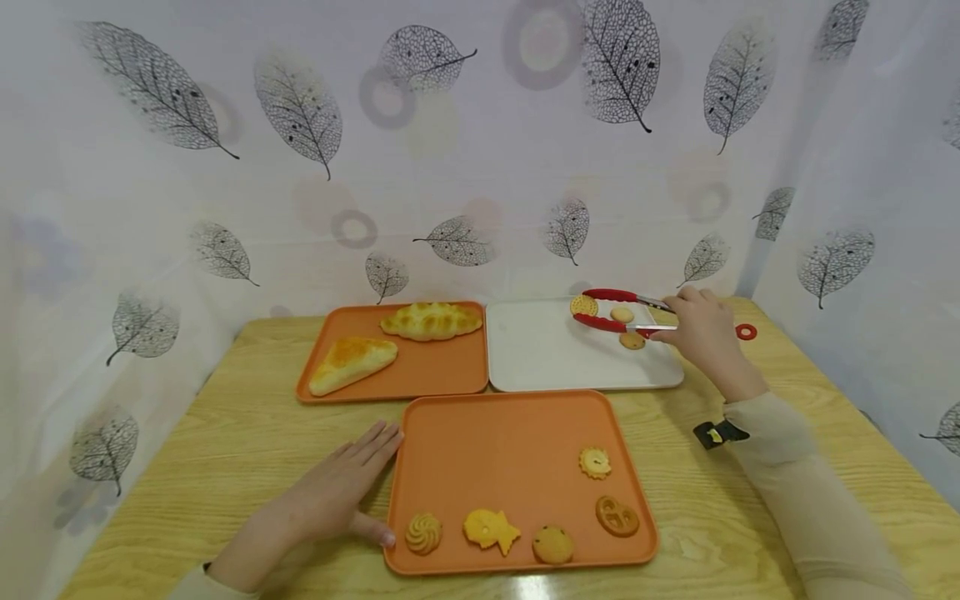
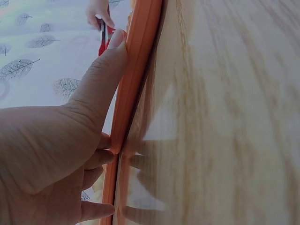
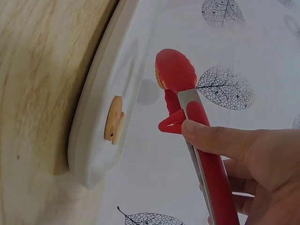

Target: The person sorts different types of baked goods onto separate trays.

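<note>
My right hand (image 1: 703, 337) grips red-and-silver tongs (image 3: 213, 183) above the right part of the white tray (image 1: 540, 350). Between the red tips of the tongs is a round yellow biscuit (image 1: 584, 306); only its edge shows in the right wrist view. Two more cookies lie on that tray, a pale round one (image 1: 622, 314) and a speckled one (image 1: 632, 340). At the left edge of the near orange tray (image 1: 510, 450), my left hand (image 1: 330, 492) rests with its fingers extended, its thumb and fingertips touching the rim (image 2: 136, 61).
Several cookies lie on the near tray, among them a fish-shaped one (image 1: 490, 530) and a pretzel-shaped one (image 1: 617, 516). Behind it on the left, another orange tray (image 1: 442, 371) bears a triangular pastry (image 1: 352, 364) and a long bread (image 1: 431, 322). A leaf-patterned curtain (image 1: 480, 167) hangs behind the wooden table (image 1: 247, 450).
</note>
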### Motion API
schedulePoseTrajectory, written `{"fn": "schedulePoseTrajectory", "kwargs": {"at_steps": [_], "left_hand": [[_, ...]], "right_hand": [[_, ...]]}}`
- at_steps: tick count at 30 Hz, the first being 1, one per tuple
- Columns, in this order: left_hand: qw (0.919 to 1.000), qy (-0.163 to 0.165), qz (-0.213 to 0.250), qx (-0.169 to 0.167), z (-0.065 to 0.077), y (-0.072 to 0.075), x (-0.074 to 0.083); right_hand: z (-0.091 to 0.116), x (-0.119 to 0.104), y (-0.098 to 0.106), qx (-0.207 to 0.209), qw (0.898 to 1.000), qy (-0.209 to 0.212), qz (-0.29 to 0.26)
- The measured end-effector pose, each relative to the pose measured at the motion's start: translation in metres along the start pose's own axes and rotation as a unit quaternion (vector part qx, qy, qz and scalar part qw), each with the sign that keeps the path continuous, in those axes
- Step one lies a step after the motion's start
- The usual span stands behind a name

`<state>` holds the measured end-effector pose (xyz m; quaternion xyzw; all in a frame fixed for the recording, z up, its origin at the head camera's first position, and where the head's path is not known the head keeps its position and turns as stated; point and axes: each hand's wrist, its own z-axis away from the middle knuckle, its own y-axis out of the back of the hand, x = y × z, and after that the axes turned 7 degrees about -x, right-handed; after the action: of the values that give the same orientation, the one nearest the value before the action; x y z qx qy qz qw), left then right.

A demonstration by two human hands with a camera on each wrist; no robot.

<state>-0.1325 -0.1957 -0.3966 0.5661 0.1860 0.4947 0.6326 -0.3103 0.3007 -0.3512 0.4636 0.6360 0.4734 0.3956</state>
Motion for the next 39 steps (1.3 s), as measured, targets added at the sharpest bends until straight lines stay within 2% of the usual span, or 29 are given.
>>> {"fn": "schedulePoseTrajectory", "kwargs": {"at_steps": [10, 17, 30, 39], "left_hand": [[1.0, -0.004, 0.0, 0.006, 0.001, 0.0, -0.001], [1.0, -0.005, -0.001, 0.004, 0.001, 0.002, -0.001], [1.0, -0.005, -0.002, 0.001, 0.0, 0.003, -0.002], [1.0, -0.006, -0.001, 0.004, 0.001, 0.003, -0.001]], "right_hand": [[-0.015, 0.002, -0.006, -0.067, 0.997, -0.048, 0.007], [-0.02, 0.007, -0.013, -0.09, 0.995, -0.049, 0.013], [-0.024, 0.002, -0.017, -0.08, 0.995, -0.054, 0.01], [-0.008, 0.004, -0.005, -0.035, 0.999, -0.037, 0.005]]}}
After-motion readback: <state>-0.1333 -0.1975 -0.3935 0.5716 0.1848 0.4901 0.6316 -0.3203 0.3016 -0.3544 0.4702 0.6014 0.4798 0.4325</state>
